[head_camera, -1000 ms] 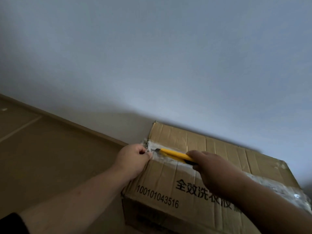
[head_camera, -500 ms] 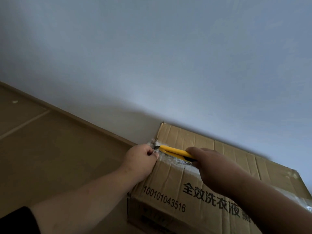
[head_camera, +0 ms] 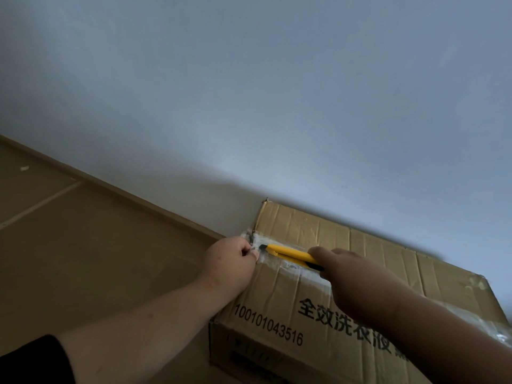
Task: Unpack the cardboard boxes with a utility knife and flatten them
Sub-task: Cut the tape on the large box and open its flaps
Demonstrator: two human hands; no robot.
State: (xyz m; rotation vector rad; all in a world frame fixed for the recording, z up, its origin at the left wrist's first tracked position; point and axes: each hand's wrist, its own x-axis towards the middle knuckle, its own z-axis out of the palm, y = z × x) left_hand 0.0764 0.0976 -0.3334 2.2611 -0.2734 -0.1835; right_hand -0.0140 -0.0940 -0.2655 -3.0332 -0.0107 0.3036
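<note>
One cardboard box [head_camera: 346, 300] is in view, sitting on the brown floor [head_camera: 83, 259] close against the pale wall [head_camera: 249, 106], toward the near right of the scene. Going from the left: the left hand [head_camera: 231, 261] is curled at the box's far-left corner, its thumb and fingers apparently pinching the loose end of the clear tape [head_camera: 288, 266] that runs along the top seam. Just to its right lies the yellow knife [head_camera: 291, 254], tip pointing at the left hand, its handle grasped in the right hand [head_camera: 357, 281], which covers the back half of it. The blade itself is too small to make out.

By my reading, the step in hand is slitting the seam tape at its left end; the flaps look closed, so unpacking and flattening are not yet begun. The next move calls for a shallow, steady cut along the seam, with the blade kept away from the left fingers, which sit very near the tip.

What the box holds cannot be told, since its top is shut.
</note>
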